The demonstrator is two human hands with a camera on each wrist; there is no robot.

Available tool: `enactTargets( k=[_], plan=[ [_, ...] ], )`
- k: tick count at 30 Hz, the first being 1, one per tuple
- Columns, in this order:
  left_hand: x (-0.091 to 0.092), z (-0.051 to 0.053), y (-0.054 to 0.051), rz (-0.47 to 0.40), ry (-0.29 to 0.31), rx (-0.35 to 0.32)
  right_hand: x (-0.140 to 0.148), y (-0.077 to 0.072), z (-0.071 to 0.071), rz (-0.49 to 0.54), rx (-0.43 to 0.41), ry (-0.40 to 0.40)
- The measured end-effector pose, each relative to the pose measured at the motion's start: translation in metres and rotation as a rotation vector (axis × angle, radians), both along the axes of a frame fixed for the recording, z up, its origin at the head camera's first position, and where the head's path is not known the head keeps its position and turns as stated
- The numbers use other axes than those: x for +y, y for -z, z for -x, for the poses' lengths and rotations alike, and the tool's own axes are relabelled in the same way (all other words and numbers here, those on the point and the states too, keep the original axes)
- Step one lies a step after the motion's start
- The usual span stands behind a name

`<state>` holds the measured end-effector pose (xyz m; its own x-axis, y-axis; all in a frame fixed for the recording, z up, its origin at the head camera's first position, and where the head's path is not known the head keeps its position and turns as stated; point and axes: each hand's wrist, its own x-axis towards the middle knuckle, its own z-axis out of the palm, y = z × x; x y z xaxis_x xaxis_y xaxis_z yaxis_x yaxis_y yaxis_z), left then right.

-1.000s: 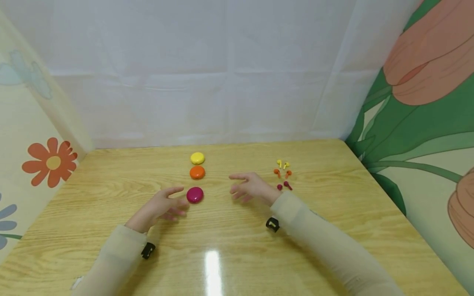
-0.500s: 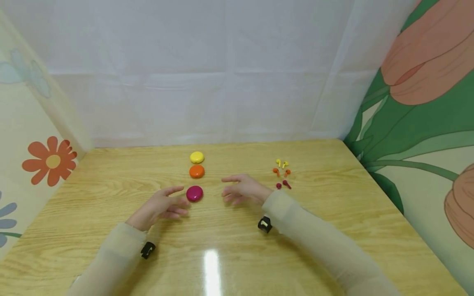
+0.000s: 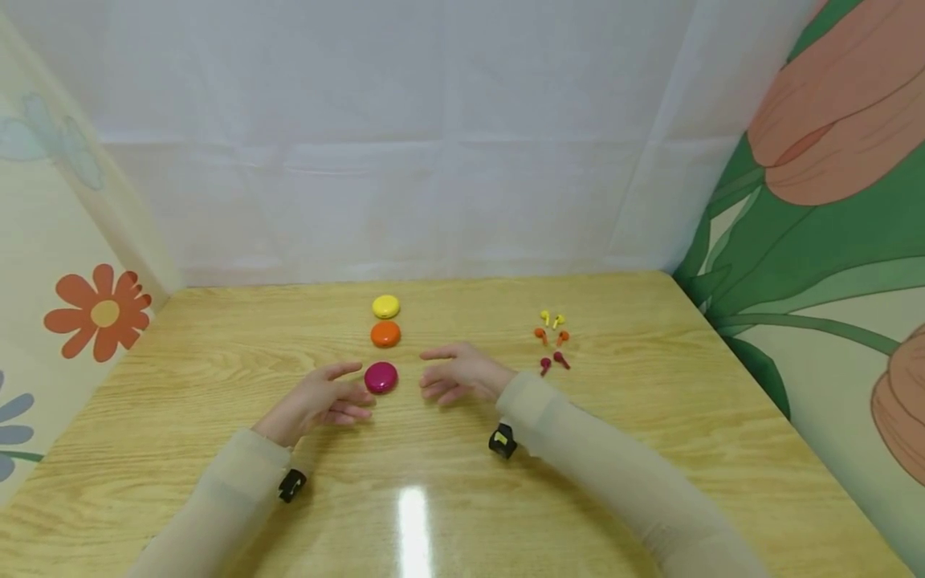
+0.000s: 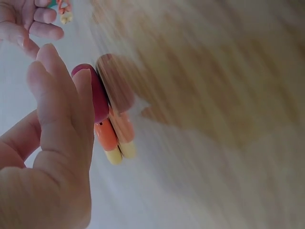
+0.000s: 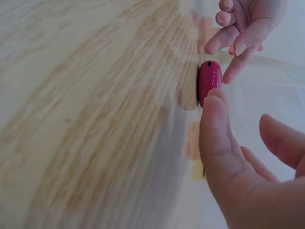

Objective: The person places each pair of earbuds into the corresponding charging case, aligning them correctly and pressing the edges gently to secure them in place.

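Magenta case [image 3: 381,377]: one, round, glossy; on the worktop [image 3: 448,474], left of centre, between the two hands. Partly covered by fingers in both wrist views.

Orange case [image 3: 385,334]: one, round, beyond the magenta; partly hidden in the left wrist view.

Yellow case [image 3: 386,306]: one, round, farthest of the column, just beside the orange.

Left hand [image 3: 328,399]: at the left side of the magenta case, fingers loosely extended and spread, grasping nothing; whether a fingertip touches the case cannot be told.

Right hand [image 3: 462,372]: to the right of the same case, with a gap in the head view; fingers relaxed and parted, grasping nothing.

Yellow earbuds [image 3: 545,316]: a pair, far right of centre.

Orange earbuds [image 3: 563,338]: a pair, just nearer.

Magenta earbuds [image 3: 559,358]: a pair, nearest of the three, stems turned different ways. All six small, fine detail unreadable; in the left wrist view only a blurred coloured cluster at the border.

Pale sleeves [image 3: 621,466]: two, cut off at the near edge. Black wrist devices [image 3: 502,441]: two, markings illegible.

White cloth [image 3: 433,160]: creased, behind the worktop, upper part out of frame.
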<state>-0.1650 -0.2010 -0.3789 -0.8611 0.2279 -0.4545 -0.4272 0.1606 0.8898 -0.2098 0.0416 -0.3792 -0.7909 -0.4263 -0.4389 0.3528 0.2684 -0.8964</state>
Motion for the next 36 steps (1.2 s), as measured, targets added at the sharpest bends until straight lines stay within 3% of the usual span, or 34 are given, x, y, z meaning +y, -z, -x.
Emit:
enactTargets(
  k=[9, 21, 36],
  plan=[
    [0.001, 0.003, 0.001, -0.024, 0.002, -0.031, -0.008, 0.006, 0.001, 0.029, -0.039, 0.012],
    [0.001, 0.008, 0.004, -0.026, -0.015, -0.066, -0.022, 0.002, 0.001, 0.053, -0.102, 0.046],
    [0.003, 0.010, 0.003, -0.040, -0.018, -0.093, -0.037, 0.012, 0.005, 0.072, -0.130, 0.044]
  ],
)
